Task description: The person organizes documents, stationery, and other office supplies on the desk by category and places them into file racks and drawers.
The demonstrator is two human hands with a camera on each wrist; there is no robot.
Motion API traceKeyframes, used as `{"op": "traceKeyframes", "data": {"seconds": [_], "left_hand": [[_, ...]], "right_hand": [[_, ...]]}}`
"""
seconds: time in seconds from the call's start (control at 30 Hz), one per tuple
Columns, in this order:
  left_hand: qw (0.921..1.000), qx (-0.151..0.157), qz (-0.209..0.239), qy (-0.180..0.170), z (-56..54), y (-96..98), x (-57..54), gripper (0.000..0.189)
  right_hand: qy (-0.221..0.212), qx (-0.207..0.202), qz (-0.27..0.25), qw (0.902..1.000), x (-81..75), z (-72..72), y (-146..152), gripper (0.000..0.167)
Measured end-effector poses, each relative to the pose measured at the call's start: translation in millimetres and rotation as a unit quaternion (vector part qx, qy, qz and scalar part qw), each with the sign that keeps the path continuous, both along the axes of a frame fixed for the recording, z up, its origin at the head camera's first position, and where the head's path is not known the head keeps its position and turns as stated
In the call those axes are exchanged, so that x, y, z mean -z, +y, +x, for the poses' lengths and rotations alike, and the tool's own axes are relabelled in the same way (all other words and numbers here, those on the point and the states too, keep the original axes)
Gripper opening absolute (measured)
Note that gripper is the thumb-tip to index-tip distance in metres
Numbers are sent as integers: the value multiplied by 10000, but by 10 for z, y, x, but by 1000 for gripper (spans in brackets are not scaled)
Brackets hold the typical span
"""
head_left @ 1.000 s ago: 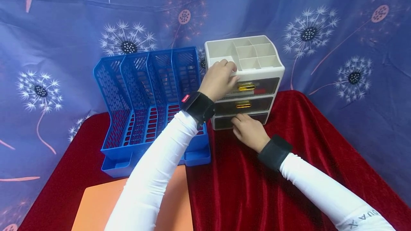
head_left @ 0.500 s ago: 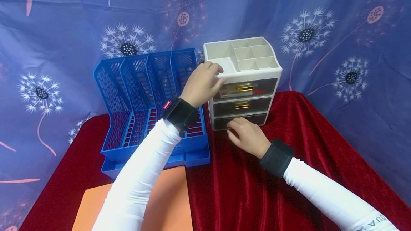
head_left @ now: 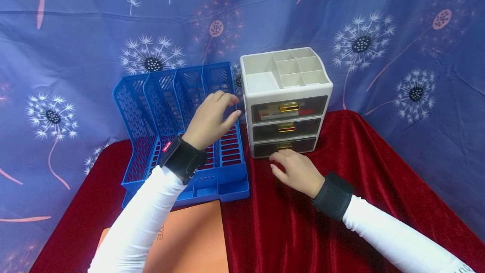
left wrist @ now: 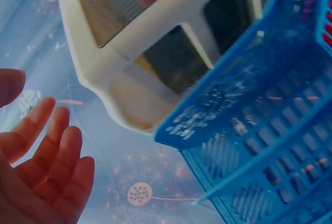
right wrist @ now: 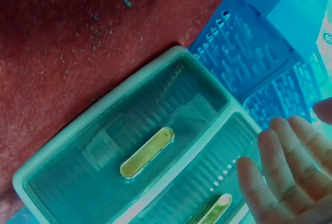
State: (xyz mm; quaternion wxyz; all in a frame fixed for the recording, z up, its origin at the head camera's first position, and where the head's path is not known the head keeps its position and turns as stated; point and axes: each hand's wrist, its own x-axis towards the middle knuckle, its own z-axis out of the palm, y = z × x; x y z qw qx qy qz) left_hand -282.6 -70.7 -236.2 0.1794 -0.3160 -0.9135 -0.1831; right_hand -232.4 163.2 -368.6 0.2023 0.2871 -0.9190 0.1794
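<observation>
A white desktop drawer organizer (head_left: 265,97) stands at the back, its three dark see-through drawers pushed in. My right hand (head_left: 297,172) hovers in front of the bottom drawer (head_left: 263,150), fingers loosely bent and holding nothing. Part of that drawer's gold handle (head_left: 285,145) shows above the fingertips. In the right wrist view, the same hand (right wrist: 290,167) has its fingers extended beside the drawer fronts. My left hand (head_left: 208,121) is over the blue file rack (head_left: 232,171), left of the organizer. Its fingers are relaxed and nothing is in them, as the left wrist view confirms.
Behind the top drawer's front (head_left: 320,106) lie red and white items. Divided compartments (head_left: 261,82) form the organizer's top. An orange board (head_left: 197,235) lies before the rack, partly under my left sleeve. Dark red cloth (head_left: 273,222) covers the table; a patterned blue curtain (head_left: 288,16) hangs behind.
My left hand has moved left and down, from the organizer's top front edge to over the file rack. My right hand has drawn back slightly from the bottom drawer, uncovering its handle.
</observation>
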Motion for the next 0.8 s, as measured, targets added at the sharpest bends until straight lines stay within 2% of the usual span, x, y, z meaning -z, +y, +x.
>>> {"op": "traceKeyframes", "data": {"seconds": [0.23, 0.43, 0.63, 0.8], "left_hand": [[9999, 16, 48, 104, 160, -265, 231, 30], [9997, -240, -2, 102, 317, -536, 412, 30], [9988, -450, -164, 142, 405, -787, 633, 28], [9978, -605, -228, 119, 493, -954, 741, 28]], "right_hand": [[-77, -146, -21, 9999, 16, 103, -23, 16], [-362, -164, -131, 9991, 43, 148, -33, 17], [-416, -200, -189, 9988, 98, 178, -16, 15], [-527, -317, -202, 9979, 147, 212, -38, 15]]}}
